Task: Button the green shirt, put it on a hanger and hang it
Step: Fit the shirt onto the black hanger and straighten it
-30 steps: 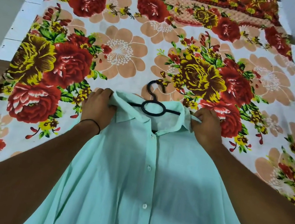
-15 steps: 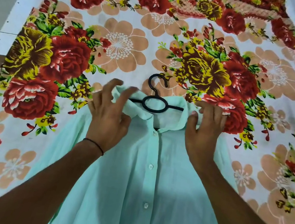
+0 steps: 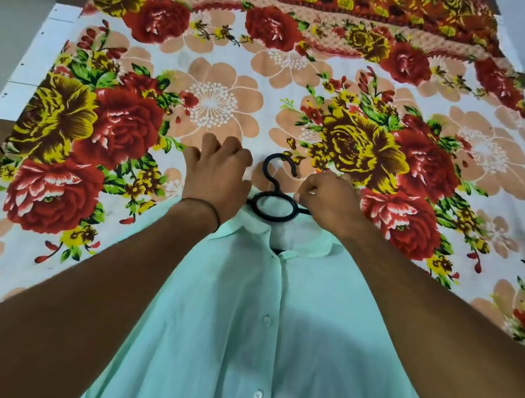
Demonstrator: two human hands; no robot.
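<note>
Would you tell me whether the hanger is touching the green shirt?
Touching: in the head view the hanger sits tucked into the collar of the shirt.

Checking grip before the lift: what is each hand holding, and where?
Right hand pinches the green shirt at the collar's right side, beside the hanger. Left hand covers the collar's left side; its hold cannot be told.

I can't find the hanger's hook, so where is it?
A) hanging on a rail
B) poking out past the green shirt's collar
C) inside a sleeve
B: the hook of the black hanger lies on the floral bedsheet beyond the collar of the green shirt.
</note>
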